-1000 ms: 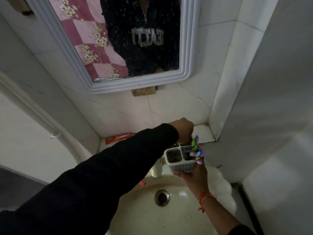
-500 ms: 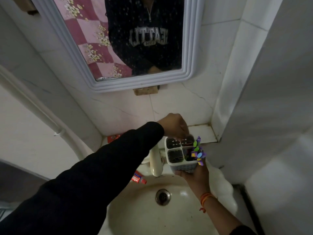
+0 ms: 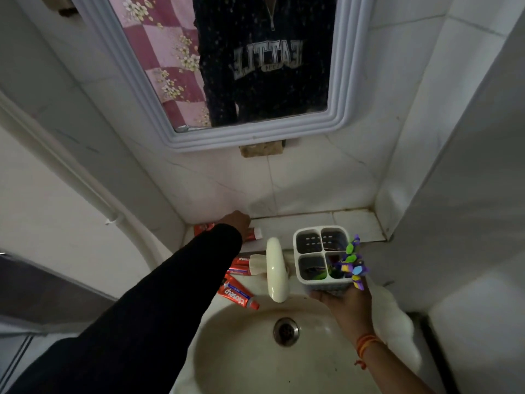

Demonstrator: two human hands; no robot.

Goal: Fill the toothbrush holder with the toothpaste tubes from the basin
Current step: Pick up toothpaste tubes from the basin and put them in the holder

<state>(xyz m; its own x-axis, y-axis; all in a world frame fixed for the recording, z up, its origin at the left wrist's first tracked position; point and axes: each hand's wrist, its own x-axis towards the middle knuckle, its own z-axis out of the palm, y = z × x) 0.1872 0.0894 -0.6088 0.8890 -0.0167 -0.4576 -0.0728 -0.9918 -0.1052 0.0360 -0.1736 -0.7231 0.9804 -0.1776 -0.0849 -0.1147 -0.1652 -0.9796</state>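
Note:
My right hand (image 3: 345, 304) holds a white four-compartment toothbrush holder (image 3: 321, 258) from below, above the basin's back right; purple and green flowers (image 3: 353, 265) trim its right side. My left hand (image 3: 235, 221) reaches to the back ledge and rests on a red toothpaste tube (image 3: 254, 233) with a white cap; whether the fingers grip it I cannot tell. A second red tube (image 3: 237, 294) lies on the basin rim left of the tap. Further red tubes (image 3: 240, 265) lie behind it, partly under my sleeve.
A cream tap (image 3: 275, 268) stands at the basin's back middle. The basin (image 3: 241, 359) has a metal drain (image 3: 286, 331). A white-framed mirror (image 3: 341, 81) hangs above. A tiled ledge (image 3: 341, 223) runs behind, and a wall closes in on the right.
My left hand left the holder's top and moved left to the tube on the back ledge. The holder stayed in my right hand. My sleeve uncovered the tubes on the rim.

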